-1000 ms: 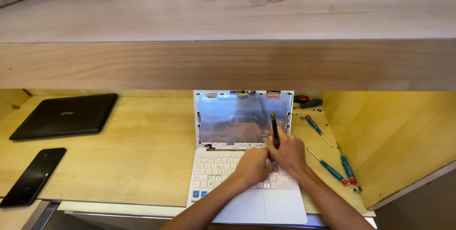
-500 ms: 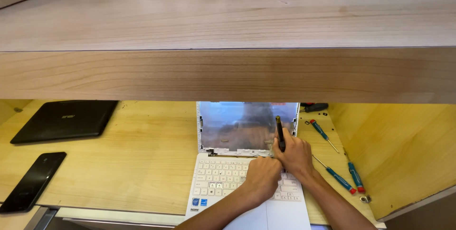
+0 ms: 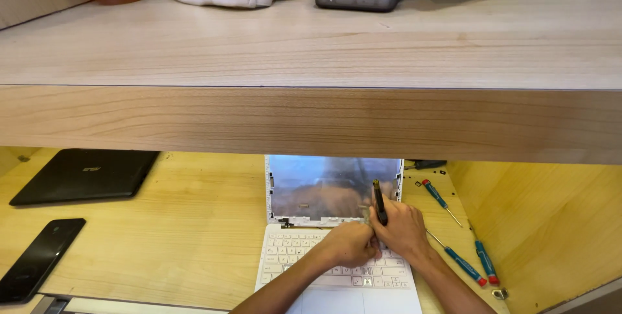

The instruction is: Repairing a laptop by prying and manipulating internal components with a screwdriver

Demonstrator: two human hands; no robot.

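Black screwdriver [image 3: 379, 202] now more upright

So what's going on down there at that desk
A person works on a small white laptop whose screen panel is missing, leaving the bare lid. The right hand holds a dark screwdriver upright near the hinge, and the left hand presses right beside it over the keyboard. Blue screwdrivers lie to the right; a black laptop and a phone lie to the left.
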